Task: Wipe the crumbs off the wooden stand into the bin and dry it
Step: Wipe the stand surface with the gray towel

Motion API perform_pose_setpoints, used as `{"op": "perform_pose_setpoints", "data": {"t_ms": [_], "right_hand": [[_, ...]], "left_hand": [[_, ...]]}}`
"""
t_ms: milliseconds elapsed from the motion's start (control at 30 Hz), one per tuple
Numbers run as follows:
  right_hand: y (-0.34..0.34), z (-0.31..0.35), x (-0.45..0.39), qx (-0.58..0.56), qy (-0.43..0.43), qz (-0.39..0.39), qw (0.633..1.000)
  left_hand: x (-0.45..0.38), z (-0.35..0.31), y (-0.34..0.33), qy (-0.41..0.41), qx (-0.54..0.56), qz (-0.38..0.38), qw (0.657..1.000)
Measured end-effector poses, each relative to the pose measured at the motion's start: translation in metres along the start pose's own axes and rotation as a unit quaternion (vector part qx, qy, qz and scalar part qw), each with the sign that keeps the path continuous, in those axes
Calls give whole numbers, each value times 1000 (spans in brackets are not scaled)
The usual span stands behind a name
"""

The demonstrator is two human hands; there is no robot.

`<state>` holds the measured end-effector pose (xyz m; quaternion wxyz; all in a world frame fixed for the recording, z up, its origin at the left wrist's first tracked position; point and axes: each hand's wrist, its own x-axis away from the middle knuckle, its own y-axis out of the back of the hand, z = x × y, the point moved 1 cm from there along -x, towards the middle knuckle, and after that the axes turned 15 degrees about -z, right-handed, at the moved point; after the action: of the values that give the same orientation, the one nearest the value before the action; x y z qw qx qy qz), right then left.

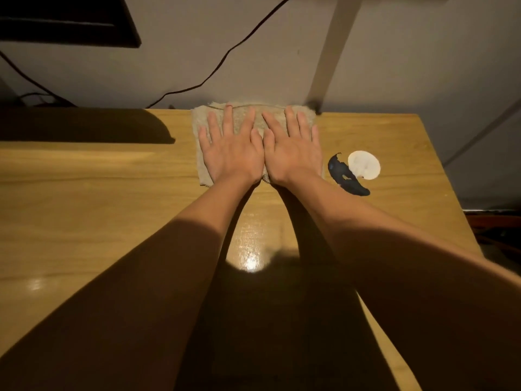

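Note:
A beige towel (203, 170) lies flat on the wooden stand (98, 198), up against its far edge near the wall. My left hand (231, 150) and my right hand (293, 150) rest side by side on the towel, palms down, fingers spread and pointing at the wall. Both press flat on the cloth without gripping it. No crumbs are visible on the wood, and no bin is in view.
A white round patch (364, 165) and a dark blue smear (345, 177) mark the wood just right of my right hand. A black cable (225, 56) runs along the wall behind. A dark shelf (67, 21) hangs top left. The stand's right edge (445, 176) drops away.

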<state>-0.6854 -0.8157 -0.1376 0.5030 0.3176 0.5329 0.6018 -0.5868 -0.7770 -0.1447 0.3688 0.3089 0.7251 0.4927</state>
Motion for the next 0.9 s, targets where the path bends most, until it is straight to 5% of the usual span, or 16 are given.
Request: {"op": "perform_pose_setpoints", "data": {"t_ms": [700,900], "right_hand": [[97,-115,351,3,-23,12,1000],[101,-127,370,-9,-49,14,999]], "left_hand": [[361,-45,87,-38,35,48,998],[385,-53,88,-32,20,60,997]]}}
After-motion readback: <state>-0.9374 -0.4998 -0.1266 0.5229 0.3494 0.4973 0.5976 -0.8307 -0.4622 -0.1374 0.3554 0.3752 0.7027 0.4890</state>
